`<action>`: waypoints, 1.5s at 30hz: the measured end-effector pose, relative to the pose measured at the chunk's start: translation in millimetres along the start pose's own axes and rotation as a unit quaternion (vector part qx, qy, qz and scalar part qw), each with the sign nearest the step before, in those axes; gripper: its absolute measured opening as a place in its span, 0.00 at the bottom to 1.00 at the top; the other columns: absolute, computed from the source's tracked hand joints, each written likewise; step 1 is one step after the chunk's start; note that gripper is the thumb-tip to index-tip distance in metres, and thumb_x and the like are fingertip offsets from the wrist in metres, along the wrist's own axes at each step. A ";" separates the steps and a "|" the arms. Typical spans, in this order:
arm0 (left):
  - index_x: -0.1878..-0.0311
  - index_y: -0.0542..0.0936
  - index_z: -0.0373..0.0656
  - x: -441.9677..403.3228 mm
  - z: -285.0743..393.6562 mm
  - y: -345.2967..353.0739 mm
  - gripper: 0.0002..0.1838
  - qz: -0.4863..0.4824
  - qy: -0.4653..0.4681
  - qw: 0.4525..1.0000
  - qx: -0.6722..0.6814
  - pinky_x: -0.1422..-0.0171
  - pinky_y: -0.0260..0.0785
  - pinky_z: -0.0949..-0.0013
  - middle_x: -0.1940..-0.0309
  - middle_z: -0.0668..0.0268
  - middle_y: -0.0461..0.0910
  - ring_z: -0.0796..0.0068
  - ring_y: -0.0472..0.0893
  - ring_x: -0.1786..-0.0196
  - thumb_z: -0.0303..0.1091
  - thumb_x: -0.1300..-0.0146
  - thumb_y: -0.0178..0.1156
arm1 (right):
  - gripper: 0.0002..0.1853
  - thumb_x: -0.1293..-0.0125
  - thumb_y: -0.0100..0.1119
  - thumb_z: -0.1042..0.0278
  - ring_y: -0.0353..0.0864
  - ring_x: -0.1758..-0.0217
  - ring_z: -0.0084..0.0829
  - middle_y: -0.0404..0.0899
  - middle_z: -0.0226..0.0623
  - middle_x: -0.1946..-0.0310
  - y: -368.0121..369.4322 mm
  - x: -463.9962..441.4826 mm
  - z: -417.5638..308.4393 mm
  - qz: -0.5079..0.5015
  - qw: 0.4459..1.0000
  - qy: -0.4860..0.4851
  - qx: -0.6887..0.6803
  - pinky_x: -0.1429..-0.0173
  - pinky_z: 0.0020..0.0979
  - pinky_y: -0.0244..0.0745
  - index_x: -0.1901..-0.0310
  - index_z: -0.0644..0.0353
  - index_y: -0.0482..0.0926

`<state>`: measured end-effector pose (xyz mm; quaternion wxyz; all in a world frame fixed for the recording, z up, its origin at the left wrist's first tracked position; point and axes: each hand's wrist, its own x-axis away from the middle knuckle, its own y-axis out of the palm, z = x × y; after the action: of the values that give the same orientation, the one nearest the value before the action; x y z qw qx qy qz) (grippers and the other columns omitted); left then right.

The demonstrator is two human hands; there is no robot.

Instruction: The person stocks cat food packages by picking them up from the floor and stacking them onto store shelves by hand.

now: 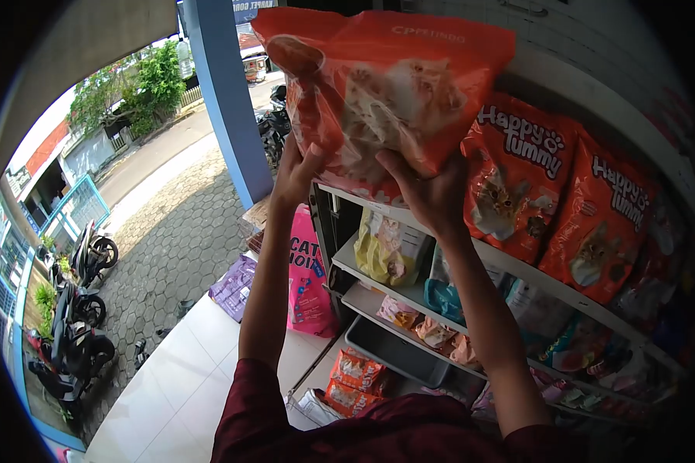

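Observation:
A large orange bag [394, 85] with cat pictures is held up at the top centre, above the shelf edge. My left hand [297, 171] grips its lower left part, thumb on the front. At the lower right of the bag, my right hand [428, 185] holds on, its thumb pressed on the front face and its other fingers mostly hidden. Just right of the held bag, an orange Happy Tummy bag [510, 181] stands on the upper shelf, with a second orange bag [598, 220] beside it.
Lower shelves [432, 297] carry a yellow bag [386, 251] and smaller packs. A pink bag [309, 282] and a purple pack [235, 287] rest on the white tiles. Below are a grey tray [398, 355] and orange packs [355, 378]. A blue post [228, 100] and parked motorcycles [73, 332] are left.

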<state>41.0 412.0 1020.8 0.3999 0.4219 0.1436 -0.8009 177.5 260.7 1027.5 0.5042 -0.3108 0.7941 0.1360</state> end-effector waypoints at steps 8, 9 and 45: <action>0.37 0.66 0.34 59.0 67.9 8.2 0.34 -0.049 -0.010 0.998 -0.036 0.42 0.70 0.64 0.48 0.55 0.77 0.67 0.78 0.46 0.40 0.43 0.67 | 0.31 0.44 0.69 0.68 0.74 0.42 0.30 0.74 0.39 0.44 -9.8 29.1 -28.8 -0.008 0.980 0.035 -0.195 0.38 0.33 0.69 0.39 0.64 0.69; 0.37 0.66 0.34 71.0 70.0 3.9 0.34 -0.039 -0.037 0.998 -0.042 0.42 0.70 0.64 0.48 0.55 0.77 0.67 0.78 0.46 0.40 0.43 0.67 | 0.29 0.45 0.70 0.69 0.75 0.42 0.30 0.77 0.38 0.46 -5.7 38.5 -26.9 0.001 0.978 0.010 -0.209 0.37 0.32 0.68 0.42 0.65 0.72; 0.28 0.45 0.34 126.4 141.8 137.7 0.60 -0.100 0.044 0.991 -0.081 0.33 0.61 0.60 0.33 0.51 0.57 0.57 0.62 0.32 0.42 0.58 0.75 | 0.55 0.49 0.74 0.66 0.73 0.43 0.37 0.67 0.50 0.43 -215.9 80.2 -130.0 -0.023 0.999 0.006 0.039 0.43 0.35 0.69 0.31 0.67 0.40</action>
<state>25.4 177.9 1021.1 0.3440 0.4067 0.2669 -0.8032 196.6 -2.9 1036.6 0.5142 -0.3094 0.7947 0.0912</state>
